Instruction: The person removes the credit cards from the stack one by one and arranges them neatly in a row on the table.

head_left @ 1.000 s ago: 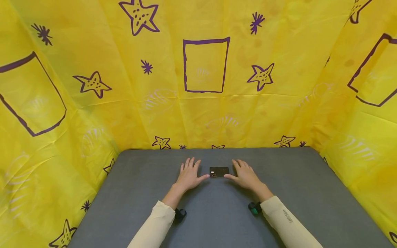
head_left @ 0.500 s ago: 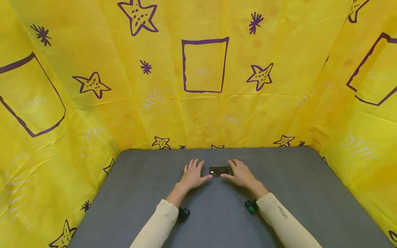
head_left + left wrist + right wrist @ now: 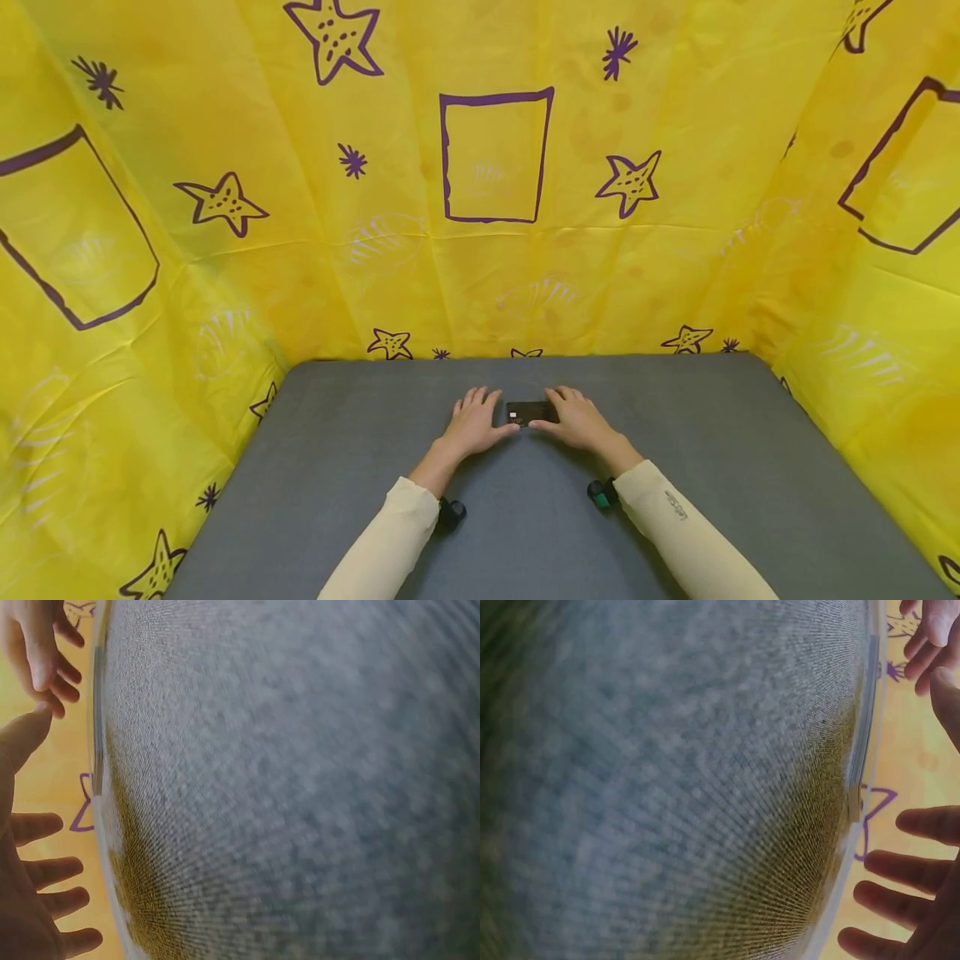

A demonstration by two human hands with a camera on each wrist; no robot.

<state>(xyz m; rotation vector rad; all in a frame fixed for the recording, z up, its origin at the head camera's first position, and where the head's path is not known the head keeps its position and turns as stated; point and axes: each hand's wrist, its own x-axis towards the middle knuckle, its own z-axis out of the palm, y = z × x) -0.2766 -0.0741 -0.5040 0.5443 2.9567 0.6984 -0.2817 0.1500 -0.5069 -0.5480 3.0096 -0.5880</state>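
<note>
A black card (image 3: 528,412) with a pale chip square and "VIP" lettering lies flat on the grey table. From its left side comes my left hand (image 3: 474,424), fingers extended and spread, thumb overlapping the card's lower left corner in the head view. My right hand (image 3: 579,422) is on the other side, its thumb and fingers covering part of the card's right end in that view. Edge-on in the left wrist view, the card (image 3: 98,724) shows as a thin strip, and both hands appear raised over the tabletop. The right wrist view likewise has the right fingers (image 3: 907,866) apart and nothing between them.
The grey table (image 3: 517,533) reaches back to a yellow fabric backdrop (image 3: 495,267) with purple starfish and outlined shapes, which also encloses both sides. Each wrist wears a small dark camera, one of them the right wrist camera (image 3: 601,494).
Both hands have moved inward, closing the gap between the thumbs over the card. The card has stayed where it was on the table.
</note>
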